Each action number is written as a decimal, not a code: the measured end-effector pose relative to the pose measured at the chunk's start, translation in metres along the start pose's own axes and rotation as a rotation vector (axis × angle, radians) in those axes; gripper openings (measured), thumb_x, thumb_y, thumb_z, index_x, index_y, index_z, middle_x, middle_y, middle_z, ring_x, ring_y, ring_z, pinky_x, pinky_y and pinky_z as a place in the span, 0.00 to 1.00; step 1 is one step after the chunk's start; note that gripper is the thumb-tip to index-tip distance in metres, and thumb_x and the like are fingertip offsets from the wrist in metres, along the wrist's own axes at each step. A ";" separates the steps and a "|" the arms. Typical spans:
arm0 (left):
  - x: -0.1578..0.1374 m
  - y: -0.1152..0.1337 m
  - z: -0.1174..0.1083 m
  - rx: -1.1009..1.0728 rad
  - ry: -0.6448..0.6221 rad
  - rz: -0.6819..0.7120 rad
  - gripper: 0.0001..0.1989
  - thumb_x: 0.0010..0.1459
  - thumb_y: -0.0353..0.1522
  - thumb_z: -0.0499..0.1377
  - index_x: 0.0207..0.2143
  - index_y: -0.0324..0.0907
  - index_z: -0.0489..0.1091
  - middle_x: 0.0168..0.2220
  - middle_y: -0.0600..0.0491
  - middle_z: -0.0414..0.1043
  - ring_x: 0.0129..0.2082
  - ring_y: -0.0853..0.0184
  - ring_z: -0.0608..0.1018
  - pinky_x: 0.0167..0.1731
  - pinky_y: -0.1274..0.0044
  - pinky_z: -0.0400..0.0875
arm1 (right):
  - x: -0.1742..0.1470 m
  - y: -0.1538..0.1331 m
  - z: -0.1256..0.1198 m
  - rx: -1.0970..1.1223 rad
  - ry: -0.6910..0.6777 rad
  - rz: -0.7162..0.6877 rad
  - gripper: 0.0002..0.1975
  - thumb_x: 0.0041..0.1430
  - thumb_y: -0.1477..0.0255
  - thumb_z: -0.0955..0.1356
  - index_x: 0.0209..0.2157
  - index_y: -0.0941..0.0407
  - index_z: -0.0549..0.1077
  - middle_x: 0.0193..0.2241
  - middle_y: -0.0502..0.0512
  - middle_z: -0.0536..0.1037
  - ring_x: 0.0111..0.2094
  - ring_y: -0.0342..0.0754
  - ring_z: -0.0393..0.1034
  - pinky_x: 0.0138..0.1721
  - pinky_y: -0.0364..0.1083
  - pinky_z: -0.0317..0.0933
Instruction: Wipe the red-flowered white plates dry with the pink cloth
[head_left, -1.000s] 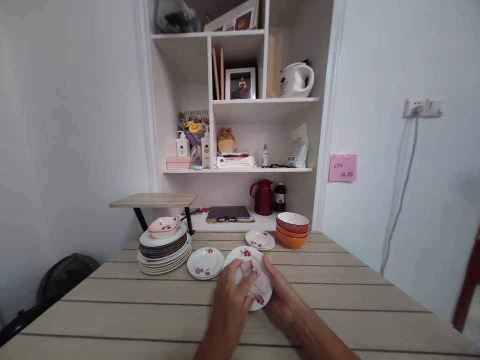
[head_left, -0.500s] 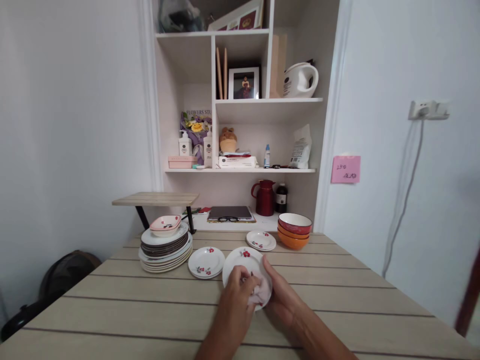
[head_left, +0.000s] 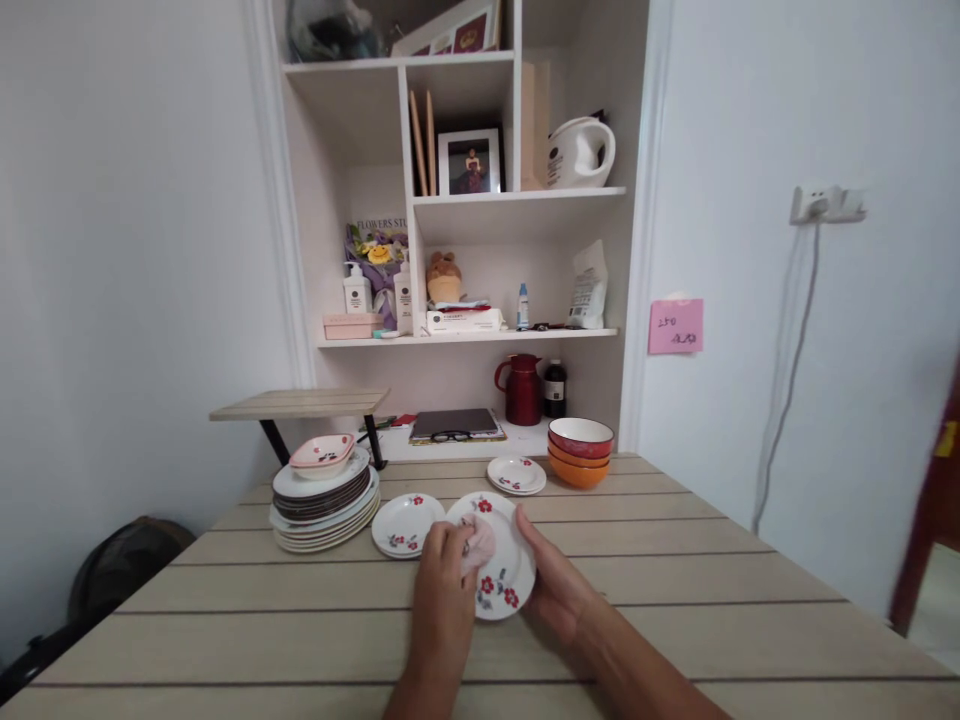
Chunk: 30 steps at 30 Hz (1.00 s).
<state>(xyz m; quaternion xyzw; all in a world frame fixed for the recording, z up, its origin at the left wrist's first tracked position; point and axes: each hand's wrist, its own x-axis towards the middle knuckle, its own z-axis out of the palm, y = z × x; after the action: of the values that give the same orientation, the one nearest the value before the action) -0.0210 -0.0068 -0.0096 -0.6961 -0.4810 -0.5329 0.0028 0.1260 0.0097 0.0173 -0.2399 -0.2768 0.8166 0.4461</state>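
A white plate with red flowers is tilted up above the table, gripped at its right rim by my right hand. The thumb lies along the edge, and the other fingers are hidden behind the plate. My left hand pinches a crumpled pale pink cloth and presses it on the left part of the plate's face. Just left of it, a short stack of matching flowered plates rests on the table. Farther back lies another small stack of flowered plates.
At the left, a tall stack of plates carries square pink-rimmed bowls, beside a small raised wooden stand. Stacked red and orange bowls stand at the back right. A red jug and a laptop sit behind the table.
My left hand has moved the cloth from the plate's lower right to its left side, uncovering the lower flowers. The camera view has shifted slightly right.
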 end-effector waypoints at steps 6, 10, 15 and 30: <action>-0.001 -0.003 0.001 0.015 -0.008 0.066 0.23 0.48 0.17 0.52 0.42 0.45 0.72 0.39 0.52 0.67 0.42 0.65 0.73 0.45 0.70 0.72 | 0.001 0.000 -0.002 0.001 -0.003 0.005 0.32 0.60 0.51 0.64 0.52 0.63 0.71 0.40 0.63 0.82 0.41 0.56 0.77 0.50 0.54 0.64; -0.001 -0.003 0.001 0.011 -0.011 0.076 0.23 0.47 0.16 0.52 0.42 0.45 0.73 0.39 0.53 0.67 0.42 0.65 0.74 0.44 0.71 0.72 | 0.001 0.000 -0.002 0.006 0.010 -0.003 0.31 0.59 0.51 0.65 0.51 0.64 0.72 0.40 0.63 0.82 0.40 0.56 0.77 0.49 0.53 0.64; -0.001 0.000 0.000 0.010 -0.046 0.065 0.25 0.46 0.16 0.51 0.42 0.45 0.73 0.39 0.52 0.68 0.42 0.65 0.74 0.44 0.70 0.73 | 0.002 0.001 -0.004 0.005 0.005 -0.005 0.31 0.57 0.51 0.66 0.50 0.64 0.72 0.39 0.64 0.82 0.39 0.56 0.77 0.47 0.53 0.65; 0.000 0.008 -0.006 0.207 -0.083 0.172 0.26 0.49 0.16 0.51 0.46 0.46 0.73 0.41 0.51 0.71 0.43 0.64 0.74 0.44 0.71 0.72 | 0.006 0.014 -0.004 -0.026 -0.082 0.035 0.30 0.60 0.52 0.64 0.51 0.63 0.72 0.41 0.63 0.82 0.40 0.53 0.77 0.47 0.51 0.65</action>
<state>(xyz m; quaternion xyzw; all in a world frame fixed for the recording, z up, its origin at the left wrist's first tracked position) -0.0201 -0.0135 -0.0029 -0.7522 -0.4717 -0.4491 0.1003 0.1169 0.0094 0.0044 -0.2169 -0.3009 0.8298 0.4169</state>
